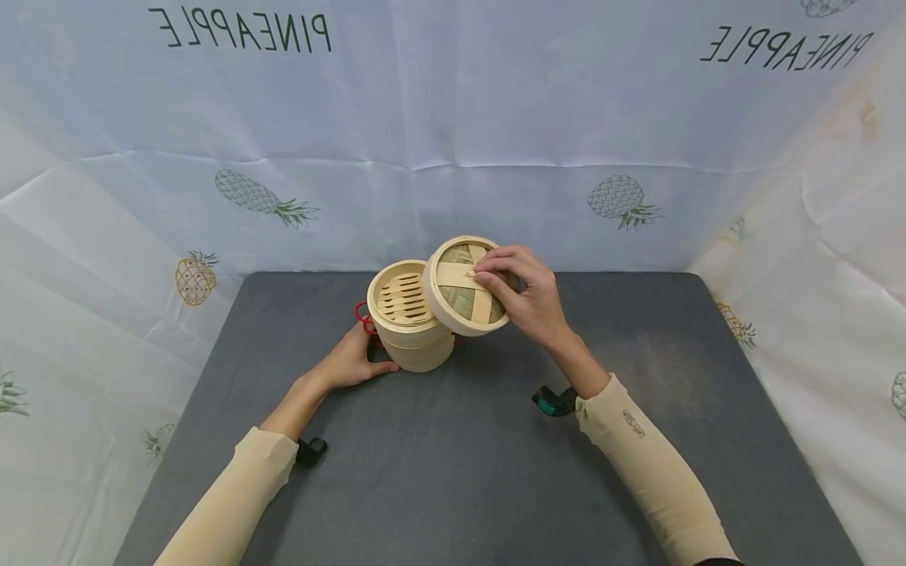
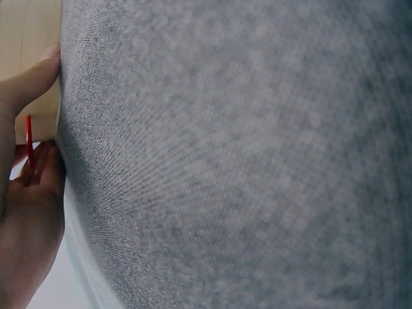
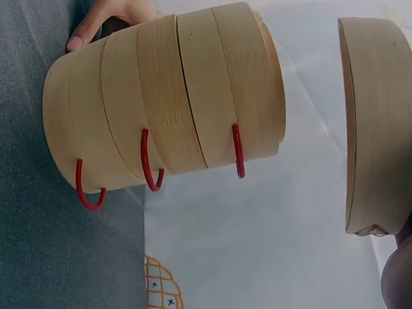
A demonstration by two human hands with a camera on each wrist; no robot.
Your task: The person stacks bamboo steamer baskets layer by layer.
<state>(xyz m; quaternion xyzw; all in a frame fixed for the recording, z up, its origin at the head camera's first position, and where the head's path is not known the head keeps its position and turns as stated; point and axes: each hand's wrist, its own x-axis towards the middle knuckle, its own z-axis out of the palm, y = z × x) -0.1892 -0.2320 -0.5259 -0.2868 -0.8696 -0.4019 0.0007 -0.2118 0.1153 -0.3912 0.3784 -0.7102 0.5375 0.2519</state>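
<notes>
A stacked bamboo steamer (image 1: 421, 358) stands upright on the dark table, its slatted top tier (image 1: 403, 297) uncovered on the left. My left hand (image 1: 350, 358) holds the stack low down, thumb at the front and fingers round the left side. Above and right of the stack, my right hand (image 1: 520, 291) pinches the small loop at the centre of the round bamboo lid (image 1: 456, 299). A gap between lid (image 3: 383, 122) and stack (image 3: 167, 96) shows in the right wrist view. The left wrist view catches the left thumb (image 2: 35, 80) against the bamboo wall.
Red loop handles (image 3: 149, 161) stick out from the tiers' sides. The dark grey tabletop (image 1: 453, 472) extends around the steamer. Behind it hangs a white pineapple-print cloth (image 1: 453, 118). A black wrist device (image 1: 554, 401) sits at the right wrist, another (image 1: 311, 452) at the left.
</notes>
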